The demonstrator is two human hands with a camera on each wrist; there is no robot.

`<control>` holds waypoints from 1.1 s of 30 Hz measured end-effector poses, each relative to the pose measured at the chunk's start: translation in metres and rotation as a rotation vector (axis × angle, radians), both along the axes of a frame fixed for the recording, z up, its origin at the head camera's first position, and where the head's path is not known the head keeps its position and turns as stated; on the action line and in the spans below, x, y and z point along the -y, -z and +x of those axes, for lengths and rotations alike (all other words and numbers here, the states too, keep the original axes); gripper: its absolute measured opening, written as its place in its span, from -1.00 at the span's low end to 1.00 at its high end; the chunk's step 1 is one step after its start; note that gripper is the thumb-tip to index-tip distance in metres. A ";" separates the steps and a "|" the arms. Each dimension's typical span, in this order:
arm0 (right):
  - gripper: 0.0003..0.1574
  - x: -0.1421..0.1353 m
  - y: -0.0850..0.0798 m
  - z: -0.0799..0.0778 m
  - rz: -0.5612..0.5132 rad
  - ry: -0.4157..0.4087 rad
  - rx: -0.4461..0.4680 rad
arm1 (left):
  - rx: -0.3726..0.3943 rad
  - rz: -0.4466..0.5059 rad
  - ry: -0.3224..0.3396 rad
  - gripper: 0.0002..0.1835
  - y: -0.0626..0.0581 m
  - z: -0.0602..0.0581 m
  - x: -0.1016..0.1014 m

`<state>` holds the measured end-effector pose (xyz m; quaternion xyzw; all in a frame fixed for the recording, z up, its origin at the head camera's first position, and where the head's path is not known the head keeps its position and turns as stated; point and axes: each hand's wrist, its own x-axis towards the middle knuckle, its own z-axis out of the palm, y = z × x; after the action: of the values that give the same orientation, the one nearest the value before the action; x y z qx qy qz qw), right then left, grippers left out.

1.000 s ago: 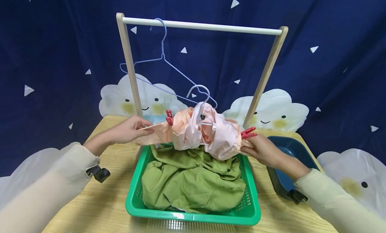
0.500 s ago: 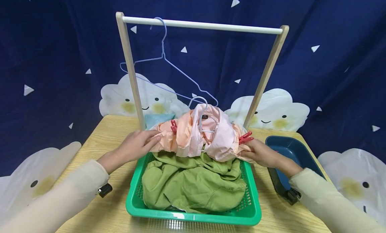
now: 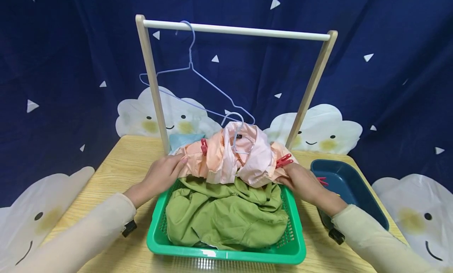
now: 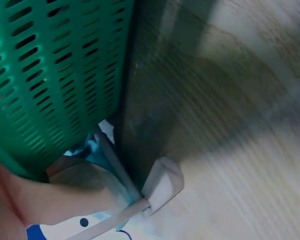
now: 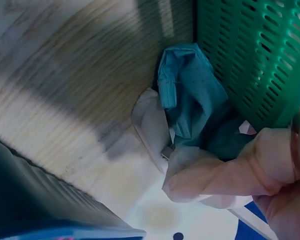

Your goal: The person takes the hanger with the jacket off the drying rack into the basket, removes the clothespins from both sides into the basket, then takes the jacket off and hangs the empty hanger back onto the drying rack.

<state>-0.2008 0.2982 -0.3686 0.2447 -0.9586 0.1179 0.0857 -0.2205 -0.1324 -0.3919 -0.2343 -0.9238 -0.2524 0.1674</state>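
A pale pink and peach shirt [image 3: 260, 155] lies bunched over the far side of the green basket [image 3: 226, 255]. A hanger [image 3: 242, 119] sits in its collar, hook up. Two red clothespins clip the shirt: a left clothespin [image 3: 204, 147] and a right clothespin [image 3: 284, 160]. My left hand [image 3: 161, 176] pinches the shirt's left part, thumb in front. At the other side my right hand [image 3: 304, 182] grips the fabric just below the right clothespin; the right wrist view shows peach cloth [image 5: 210, 175] at its fingers. Green clothing [image 3: 226, 214] fills the basket.
A wooden rack with a white rail [image 3: 237, 29] stands behind; a blue-violet hanger [image 3: 191, 65] hangs on it. On the right is a dark blue bin [image 3: 345, 182] with a red clothespin [image 3: 322, 181]. Light blue cloth [image 3: 185, 139] lies at the back left; teal fabric [image 5: 190, 90] hangs beside the basket.
The shirt has come down and back toward the table, the hanger hook lower with it. My left hand has moved inward, bunching the left part. My right hand has shifted slightly down.
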 end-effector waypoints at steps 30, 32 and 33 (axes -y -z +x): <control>-0.61 -0.008 -0.019 0.007 -0.114 0.043 0.185 | -0.014 0.133 -0.005 -0.63 0.011 -0.001 -0.004; -0.53 -0.007 -0.025 0.009 -0.136 0.041 0.199 | -0.014 0.131 -0.005 -0.64 0.011 -0.001 -0.004; -0.53 -0.007 -0.028 0.010 -0.151 0.039 0.201 | -0.014 0.130 -0.005 -0.64 0.011 -0.001 -0.003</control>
<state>-0.1911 0.3050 -0.3408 0.2060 -0.9553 0.2120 0.0098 -0.2216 -0.1289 -0.4030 -0.2224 -0.9048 -0.3099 0.1894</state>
